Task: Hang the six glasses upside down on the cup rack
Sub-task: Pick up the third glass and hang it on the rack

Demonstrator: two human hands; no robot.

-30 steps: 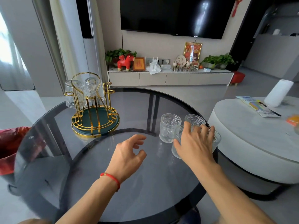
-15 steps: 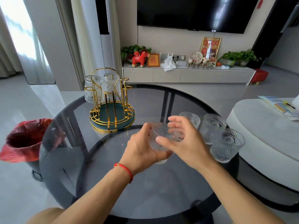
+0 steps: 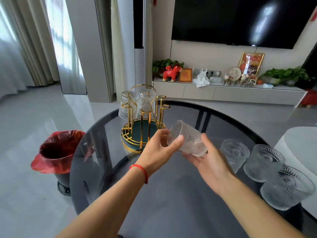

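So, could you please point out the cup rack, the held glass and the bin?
cup rack (image 3: 142, 127): head view, on its central gold post.
held glass (image 3: 189, 139): head view, on its patterned side wall.
bin (image 3: 56, 162): head view, on the front of its red liner.

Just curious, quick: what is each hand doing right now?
Left hand: grips the clear ribbed glass tumbler near its rim.
Right hand: open, supporting its base.
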